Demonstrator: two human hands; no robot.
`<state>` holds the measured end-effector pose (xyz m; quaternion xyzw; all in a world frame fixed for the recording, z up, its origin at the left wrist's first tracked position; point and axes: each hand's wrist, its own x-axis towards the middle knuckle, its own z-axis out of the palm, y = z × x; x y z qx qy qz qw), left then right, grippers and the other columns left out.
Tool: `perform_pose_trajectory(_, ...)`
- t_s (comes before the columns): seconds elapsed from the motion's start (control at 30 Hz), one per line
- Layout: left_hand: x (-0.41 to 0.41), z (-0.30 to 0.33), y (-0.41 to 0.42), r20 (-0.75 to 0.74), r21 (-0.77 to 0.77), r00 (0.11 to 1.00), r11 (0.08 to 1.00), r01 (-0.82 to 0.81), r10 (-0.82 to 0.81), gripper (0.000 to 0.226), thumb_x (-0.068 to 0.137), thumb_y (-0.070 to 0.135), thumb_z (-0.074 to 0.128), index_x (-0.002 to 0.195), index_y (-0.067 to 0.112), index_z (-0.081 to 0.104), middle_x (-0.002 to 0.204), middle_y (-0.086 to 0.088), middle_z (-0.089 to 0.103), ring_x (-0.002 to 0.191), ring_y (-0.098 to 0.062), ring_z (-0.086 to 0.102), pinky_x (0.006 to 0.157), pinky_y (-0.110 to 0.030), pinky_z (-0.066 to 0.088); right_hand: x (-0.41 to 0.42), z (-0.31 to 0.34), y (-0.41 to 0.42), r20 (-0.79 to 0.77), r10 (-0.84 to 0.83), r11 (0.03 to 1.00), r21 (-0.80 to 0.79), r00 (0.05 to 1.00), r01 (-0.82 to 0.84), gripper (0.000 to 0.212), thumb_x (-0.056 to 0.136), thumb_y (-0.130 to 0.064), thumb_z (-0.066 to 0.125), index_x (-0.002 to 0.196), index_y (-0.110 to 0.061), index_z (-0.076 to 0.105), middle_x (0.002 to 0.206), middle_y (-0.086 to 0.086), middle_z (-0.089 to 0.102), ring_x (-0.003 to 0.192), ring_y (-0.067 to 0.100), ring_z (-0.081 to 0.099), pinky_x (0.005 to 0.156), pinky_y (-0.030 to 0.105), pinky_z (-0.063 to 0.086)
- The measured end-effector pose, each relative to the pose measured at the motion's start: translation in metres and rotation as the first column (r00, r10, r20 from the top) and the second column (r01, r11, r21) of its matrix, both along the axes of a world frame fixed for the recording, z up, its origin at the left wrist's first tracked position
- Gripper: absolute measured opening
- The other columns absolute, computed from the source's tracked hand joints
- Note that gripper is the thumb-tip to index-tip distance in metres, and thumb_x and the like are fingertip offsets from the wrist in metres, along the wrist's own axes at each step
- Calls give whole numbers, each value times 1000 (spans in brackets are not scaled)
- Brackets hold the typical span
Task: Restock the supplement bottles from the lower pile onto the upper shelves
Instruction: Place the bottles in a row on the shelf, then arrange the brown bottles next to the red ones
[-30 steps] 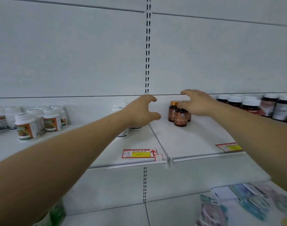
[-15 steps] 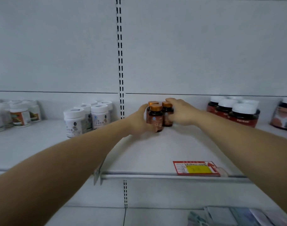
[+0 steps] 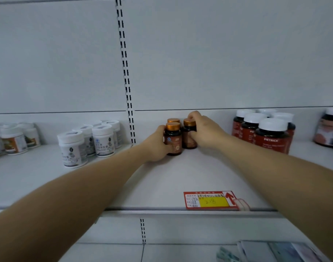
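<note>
Three small amber bottles with copper caps stand together near the back of the white upper shelf. My left hand grips the front amber bottle from its left side, thumb across the lower label. My right hand curls round the right amber bottle, fingers over its cap. Only the cap of the third amber bottle shows behind the front one.
White jars stand left of the slotted upright, with more labelled jars at far left. Dark red bottles with white caps stand on the right. A red and yellow price tag sits at the shelf's front edge. Flat packets lie on the lower shelf.
Both hands have closed in on the amber bottles from either side and now hold them. The view has come closer to the shelf.
</note>
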<state>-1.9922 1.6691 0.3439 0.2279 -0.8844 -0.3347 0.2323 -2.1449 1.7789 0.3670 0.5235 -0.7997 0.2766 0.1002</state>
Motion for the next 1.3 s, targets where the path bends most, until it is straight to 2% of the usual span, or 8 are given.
perform_pose_trajectory(0.1,-6,0,4,16,2,1000,1000,7,-7,69,80,26,71,135,19,30,120,3,52,104,-18,57,87,-29,43,-10,-1,8,11,-49,999,4,999,49,46,89,-20,56,132,-19,39,122,11,50,105,29,51,81,33,41)
perform_pose_trajectory(0.5,-10,-3,10,-6,-30,1000,999,-29,29,69,77,30,75,128,19,30,107,8,48,93,-15,57,78,-26,41,-12,-5,5,19,-13,1000,-8,1000,13,48,88,-11,55,132,-21,40,119,9,53,102,27,52,82,35,44)
perform_pose_trajectory(0.8,-12,-1,12,17,-48,999,999,-26,27,77,76,33,76,139,23,32,129,2,52,100,-15,54,84,-25,38,-14,-2,4,8,-4,998,55,1000,3,49,90,-17,54,134,-21,34,118,9,53,98,26,52,77,35,44)
perform_pose_trajectory(0.93,-5,7,13,85,-41,996,999,-25,28,89,75,37,75,144,27,21,123,8,46,100,-11,48,82,-24,35,-13,7,7,-22,-16,995,103,1000,18,60,90,-30,56,143,-19,29,134,10,45,115,29,49,87,36,42)
perform_pose_trajectory(1.0,0,15,12,121,-116,991,992,-45,59,89,79,40,71,147,27,15,136,2,43,109,-15,47,85,-25,32,-11,14,12,-69,-45,992,117,997,53,63,92,-36,54,146,-17,27,143,10,39,125,29,43,94,36,39)
perform_pose_trajectory(1.07,8,26,14,157,-225,983,973,-59,96,88,83,44,65,149,26,10,152,-2,29,129,-23,40,93,-27,31,-7,23,20,-99,-74,987,137,992,88,65,92,-43,52,146,-16,28,149,9,34,132,28,38,100,36,35)
perform_pose_trajectory(1.17,20,45,21,209,-311,973,950,-29,98,85,84,47,63,150,24,13,157,1,18,139,-21,26,106,-31,26,1,39,35,-142,-124,972,182,982,149,67,92,-51,49,146,-16,30,151,9,32,135,27,34,104,36,32)
perform_pose_trajectory(1.3,31,63,38,229,-343,973,938,51,30,77,86,46,60,148,22,21,154,1,25,136,-21,31,96,-23,25,12,62,61,-178,-174,961,186,968,207,72,90,-57,46,147,-17,29,152,8,31,137,27,32,108,37,30)
